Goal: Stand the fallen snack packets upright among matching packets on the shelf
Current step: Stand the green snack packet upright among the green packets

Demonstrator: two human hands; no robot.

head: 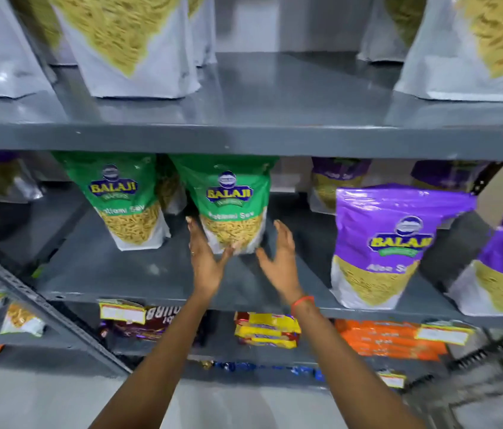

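Observation:
A green Balaji sev packet [231, 205] stands upright on the grey middle shelf [139, 274], beside a second green packet [123, 199] to its left. My left hand [205, 258] is open, its fingers touching the standing packet's lower left side. My right hand [281, 258] is open just right of the packet's base, a small gap away from it. Purple Balaji packets [389, 243] stand upright further right on the same shelf, with more purple ones [340, 178] behind.
Large silver-and-yellow packets [126, 41] stand on the upper shelf. Below are biscuit packs in brown [148, 320], yellow [267, 329] and orange [389, 339]. A slanted metal upright [27, 292] crosses at the left. Bare shelf lies in front of the green packets.

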